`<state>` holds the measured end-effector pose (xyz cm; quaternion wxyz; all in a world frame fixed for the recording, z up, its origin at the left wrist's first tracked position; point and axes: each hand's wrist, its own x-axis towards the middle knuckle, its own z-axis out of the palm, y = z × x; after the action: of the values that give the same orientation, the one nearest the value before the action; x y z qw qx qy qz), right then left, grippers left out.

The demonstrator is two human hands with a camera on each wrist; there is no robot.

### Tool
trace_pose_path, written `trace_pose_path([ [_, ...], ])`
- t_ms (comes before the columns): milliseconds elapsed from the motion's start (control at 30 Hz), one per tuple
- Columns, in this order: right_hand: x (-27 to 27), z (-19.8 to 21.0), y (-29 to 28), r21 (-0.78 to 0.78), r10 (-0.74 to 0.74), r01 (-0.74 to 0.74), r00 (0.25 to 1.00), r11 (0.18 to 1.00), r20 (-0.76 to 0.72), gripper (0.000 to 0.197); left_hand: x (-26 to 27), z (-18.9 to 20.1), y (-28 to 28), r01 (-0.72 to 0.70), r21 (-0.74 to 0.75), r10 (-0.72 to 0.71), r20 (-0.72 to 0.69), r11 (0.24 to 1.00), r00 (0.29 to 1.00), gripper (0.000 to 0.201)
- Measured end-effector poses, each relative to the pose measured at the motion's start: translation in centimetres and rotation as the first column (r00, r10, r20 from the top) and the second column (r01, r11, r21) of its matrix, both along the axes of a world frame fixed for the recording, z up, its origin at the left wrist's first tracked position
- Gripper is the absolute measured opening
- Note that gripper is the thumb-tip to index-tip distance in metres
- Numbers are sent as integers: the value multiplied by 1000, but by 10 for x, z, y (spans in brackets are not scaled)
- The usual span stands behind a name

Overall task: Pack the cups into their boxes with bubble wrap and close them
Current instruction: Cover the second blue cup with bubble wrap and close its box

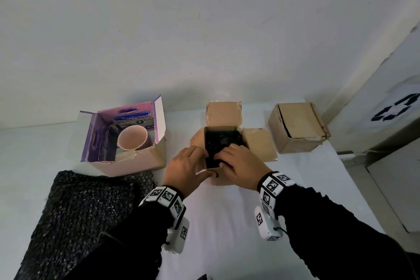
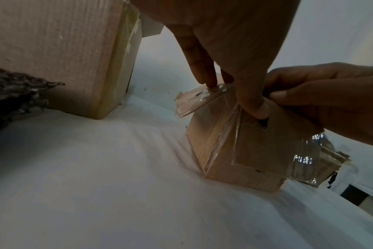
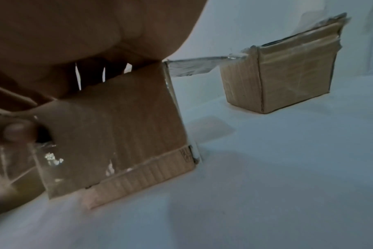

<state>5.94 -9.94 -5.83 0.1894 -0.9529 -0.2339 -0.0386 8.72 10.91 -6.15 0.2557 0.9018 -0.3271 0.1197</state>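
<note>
A small brown box [image 1: 261,143] stands open mid-table with its flaps spread; dark bubble wrap [image 1: 223,141] fills it, and no cup shows inside. My left hand [image 1: 188,166] holds its near left corner: fingers over the rim, thumb [image 2: 256,109] on the front wall. My right hand [image 1: 241,161] straddles the near wall, with fingers curled down onto the wrap and thumb outside. In the wrist views the box [image 2: 245,151] [image 3: 121,134] sits right under the hands. A pink cup [image 1: 133,137] stands bare in a bigger open box [image 1: 127,163] with a purple lining at the left.
A third brown box [image 1: 297,127] [image 3: 287,75] sits with its flaps folded down at the right, near the table's edge. A black bubble wrap sheet [image 1: 86,211] lies at the front left. White table surface [image 1: 227,223] lies between my arms. A wall stands behind.
</note>
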Motion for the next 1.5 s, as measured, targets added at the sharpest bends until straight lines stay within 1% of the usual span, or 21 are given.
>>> trace_pose_path([
  [67,-4,-1,0,-12,17,-17,1000,1000,20,33,0,0,0,2,-8,-2,-5,1000,1000,47],
  [200,0,3,5,-158,44,-25,992,987,117,34,3,-1,1,26,-5,-26,7,1000,1000,41],
  [267,1,4,7,-202,46,-24,993,979,105,41,5,-2,1,39,-4,-39,27,999,999,35],
  [333,-1,4,6,-190,24,-10,997,982,72,44,8,-5,1,62,18,-63,63,998,996,31],
  [400,-5,2,6,-127,-12,14,1000,992,12,40,10,-8,0,110,93,-122,130,990,984,26],
  [467,-9,-1,7,-44,-42,41,999,998,-33,29,11,-8,1,132,187,-170,205,974,964,25],
  [533,-12,-2,9,15,-68,69,997,998,-32,30,11,-4,1,124,262,-192,252,957,949,27],
  [600,-13,-5,10,-34,-108,109,994,993,26,34,12,-1,1,113,345,-213,266,932,940,28],
  [667,-14,-9,9,-123,-156,172,979,977,132,33,13,1,0,113,434,-236,240,894,942,30],
  [700,-15,-10,9,-136,-173,196,971,971,164,33,13,3,0,113,467,-242,225,877,944,31],
  [767,-15,-11,9,-127,-178,205,964,971,197,33,13,9,-2,110,518,-240,193,849,951,35],
  [833,-13,-8,9,-131,-152,176,972,976,178,33,13,15,-6,103,577,-232,155,810,960,40],
  [900,-10,-3,7,-140,-120,139,983,980,140,36,12,21,-10,92,649,-219,117,755,969,42],
  [967,-10,0,5,-152,-110,126,987,980,114,37,10,23,-12,78,696,-197,93,713,976,34],
  [1067,-19,-4,0,-279,-147,193,973,941,178,30,3,27,-12,33,720,-124,74,693,990,25],
  [1100,-22,-7,-1,-294,-159,216,966,931,206,29,1,29,-14,23,730,-109,71,684,992,24],
  [1200,-22,-10,-4,-266,-165,233,953,935,255,26,-4,33,-20,31,775,-85,30,631,996,21],
  [1267,-21,-8,0,-270,-195,253,955,929,224,22,-2,34,-21,22,764,-75,34,645,997,25],
  [1367,-23,-6,14,-272,-298,334,940,902,166,17,6,38,-25,-7,754,-74,74,657,995,35],
  [1433,-24,2,22,-307,-348,382,923,871,163,23,6,44,-24,-38,763,-71,110,646,991,41],
  [1500,-22,13,24,-340,-355,375,927,863,121,34,3,38,-22,-114,754,-49,190,647,981,37],
])
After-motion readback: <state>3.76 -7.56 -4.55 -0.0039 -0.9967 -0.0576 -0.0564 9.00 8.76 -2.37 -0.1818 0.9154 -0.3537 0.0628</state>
